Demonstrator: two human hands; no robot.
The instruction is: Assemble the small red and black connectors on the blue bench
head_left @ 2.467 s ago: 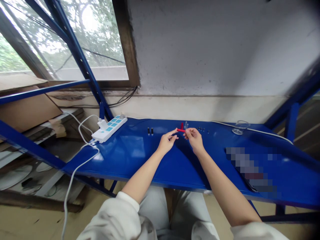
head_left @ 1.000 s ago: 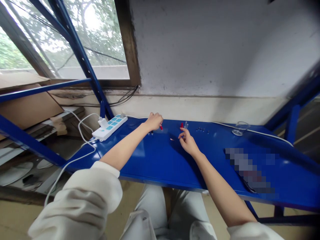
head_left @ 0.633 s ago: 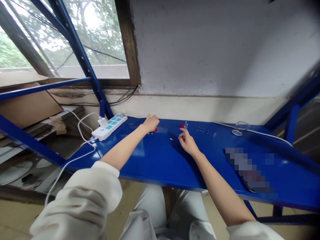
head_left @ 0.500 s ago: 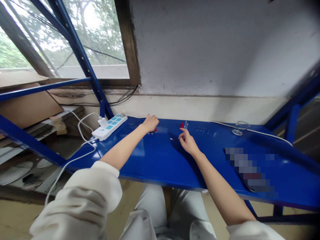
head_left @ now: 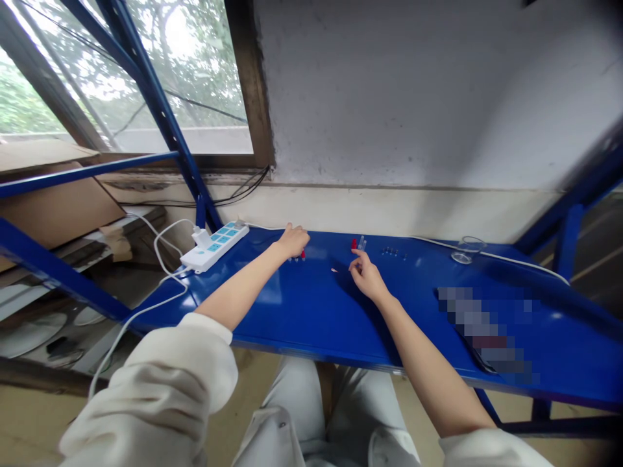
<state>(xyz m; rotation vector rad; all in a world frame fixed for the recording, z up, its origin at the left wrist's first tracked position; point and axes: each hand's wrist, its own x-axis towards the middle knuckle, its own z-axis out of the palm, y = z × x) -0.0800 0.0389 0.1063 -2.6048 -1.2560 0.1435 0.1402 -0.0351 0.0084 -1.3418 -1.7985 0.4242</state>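
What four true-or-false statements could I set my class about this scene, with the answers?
1. The left hand rests on the blue metal bench, beside a small red part. True.
2. The right hand is gripping the white power strip. False: the strip lies well to the left, nearer the left hand.
3. A clear dish sits towards the right of the bench, near the wall. True.
4. Both sleeves are black. False: they are off-white.
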